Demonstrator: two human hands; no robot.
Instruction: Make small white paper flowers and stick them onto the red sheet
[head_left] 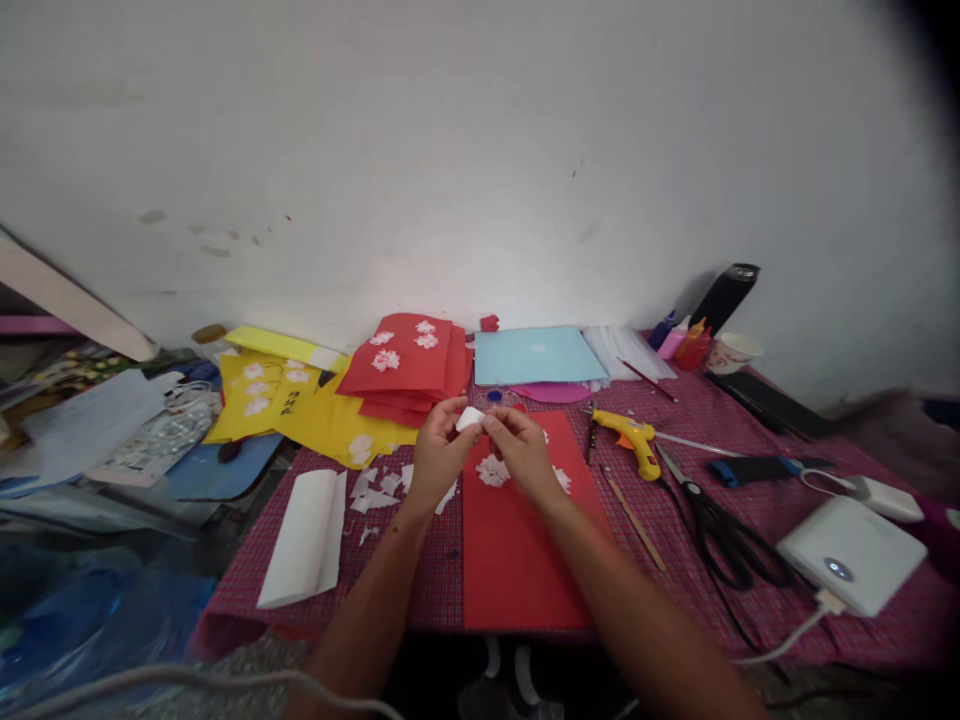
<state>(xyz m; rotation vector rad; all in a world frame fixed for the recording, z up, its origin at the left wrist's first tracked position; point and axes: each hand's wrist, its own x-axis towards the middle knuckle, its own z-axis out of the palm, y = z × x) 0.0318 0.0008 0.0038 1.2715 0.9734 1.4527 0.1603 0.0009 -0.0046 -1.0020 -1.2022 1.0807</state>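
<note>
A small folded piece of white paper (469,418) is pinched between my two hands. My left hand (442,447) grips its left side with thumb and fingers. On its right edge, the thumb and fingertips of my right hand (519,448) are pressed together. Below the hands lies a red paper sheet (525,570) bearing white paper flowers (493,471), some of them partly covered by my right hand. White paper scraps (375,492) are scattered left of the sheet, beside a folded white paper (300,540).
Red sheets with flowers (401,355) and yellow sheets (255,405) lie at the back left, a light blue sheet (532,355) behind my hands. At right are a yellow glue gun (628,432), black scissors (720,535), a utility knife (754,470), a white power bank (855,555) and a paper cup (733,352).
</note>
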